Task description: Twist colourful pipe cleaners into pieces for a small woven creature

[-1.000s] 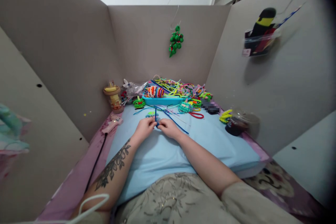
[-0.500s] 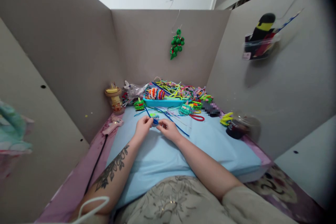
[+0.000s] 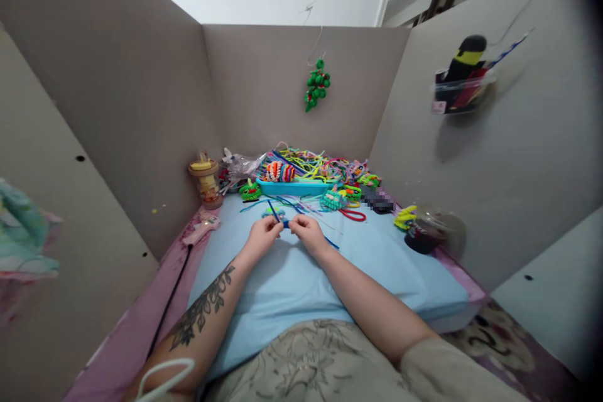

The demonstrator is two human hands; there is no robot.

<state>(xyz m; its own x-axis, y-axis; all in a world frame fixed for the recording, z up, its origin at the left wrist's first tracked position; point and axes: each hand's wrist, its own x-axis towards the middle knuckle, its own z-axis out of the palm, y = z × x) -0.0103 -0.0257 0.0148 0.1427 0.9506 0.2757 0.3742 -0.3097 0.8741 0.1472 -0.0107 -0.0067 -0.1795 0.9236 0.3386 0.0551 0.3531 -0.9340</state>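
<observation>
Where the two hands meet just in front of the turquoise tray [image 3: 292,189], the left hand [image 3: 262,237] and right hand [image 3: 307,230] each pinch a blue pipe cleaner [image 3: 274,210] between thumb and fingertips; its free end slants up toward the tray, and the bit between the fingers is too small to make out; behind the tray lies a tangle of coloured stems [image 3: 313,162] — individual pieces blur together; beside the tray a pixelated patch [image 3: 379,199] hides something.

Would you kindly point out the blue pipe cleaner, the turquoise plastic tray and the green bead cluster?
blue pipe cleaner [image 3: 272,210]: head view, free end.
turquoise plastic tray [image 3: 292,189]: head view, front wall.
green bead cluster [image 3: 316,85]: head view, middle.
</observation>
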